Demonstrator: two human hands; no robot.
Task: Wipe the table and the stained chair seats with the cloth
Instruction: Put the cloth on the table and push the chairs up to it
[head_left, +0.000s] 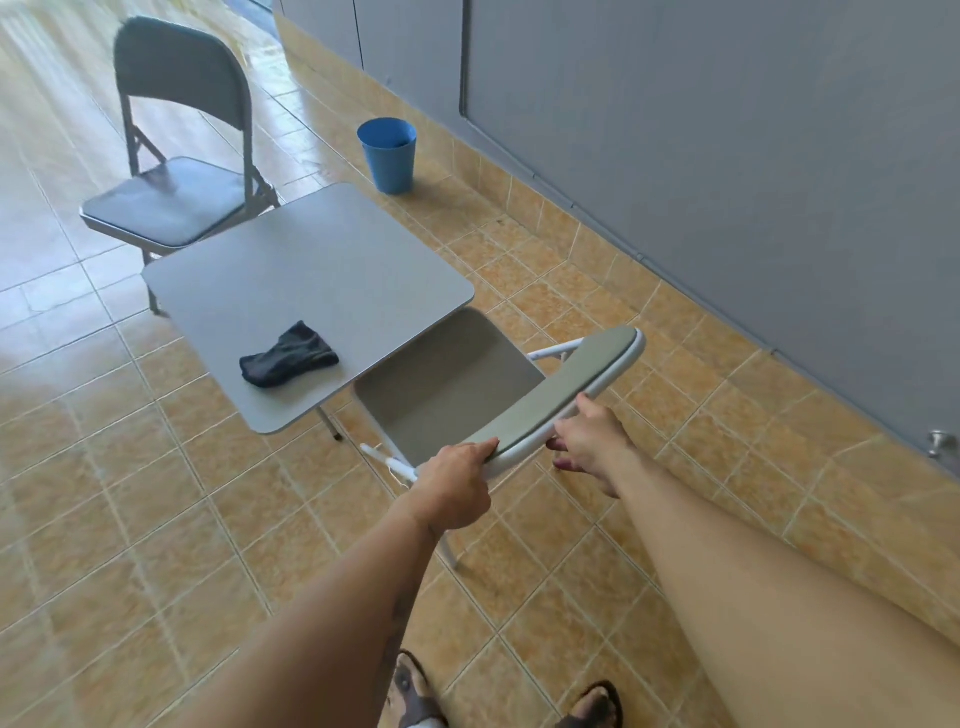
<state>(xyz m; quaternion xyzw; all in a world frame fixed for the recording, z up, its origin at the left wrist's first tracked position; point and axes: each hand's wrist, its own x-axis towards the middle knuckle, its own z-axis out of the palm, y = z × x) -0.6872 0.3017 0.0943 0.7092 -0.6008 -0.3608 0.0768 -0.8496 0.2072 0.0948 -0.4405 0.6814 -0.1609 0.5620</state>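
A small grey table (311, 270) stands in the middle of the tiled floor. A crumpled dark cloth (288, 354) lies on its near left part, untouched. A grey folding chair (447, 384) stands at the table's near right side, its seat partly under the tabletop. My left hand (457, 480) grips the near left end of its backrest (566, 389). My right hand (589, 439) holds the backrest's rim further right, fingers curled under it. A second, darker folding chair (171, 197) stands beyond the table at the far left.
A blue plastic bucket (387, 155) stands on the floor beyond the table, near the grey wall (727, 156) running along the right. A metal door stop (940, 441) sticks out at the right edge. My sandalled feet (415, 696) are at the bottom.
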